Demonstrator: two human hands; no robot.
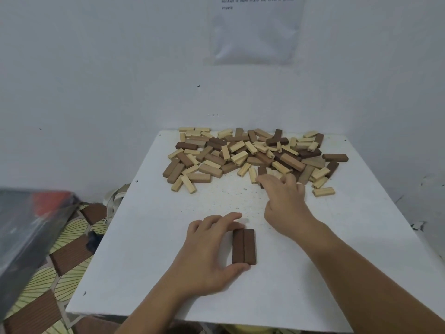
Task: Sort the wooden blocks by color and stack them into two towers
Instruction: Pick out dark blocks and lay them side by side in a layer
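Head camera looked down on a white tabletop (pixel 144 261) pushed against a pale wall (pixel 96 80). Across its far end lay a loose pile of wooden blocks (pixel 243 153), light and dark pieces mixed and lying at all angles, some resting on others. One light block (pixel 323 191) lay alone just off the pile's near right corner, and a dark block (pixel 335 157) sat at the right edge of the heap.

Nearer the person, about the middle of the tabletop, a pair of dark blocks (pixel 243 247) lay flat, side by side, their long sides touching. The left hand (pixel 207 251) framed this pair from the left: the thumb pressed the near end and the fingers curved round the far end, so its grip was closed on the two blocks lengthwise.

The right hand (pixel 286 201) reached over the near edge of the pile, knuckles up and fingers bent down among the blocks. Its fingertips were hidden by the hand itself, so I could not tell whether its grip held a block or only touched one.

On the wall above hung a sheet of paper (pixel 255 30) in a clear sleeve, its print too small to read. Left of the tabletop were a patterned mat (pixel 60 249) and a dark plastic-wrapped object (pixel 24 225).
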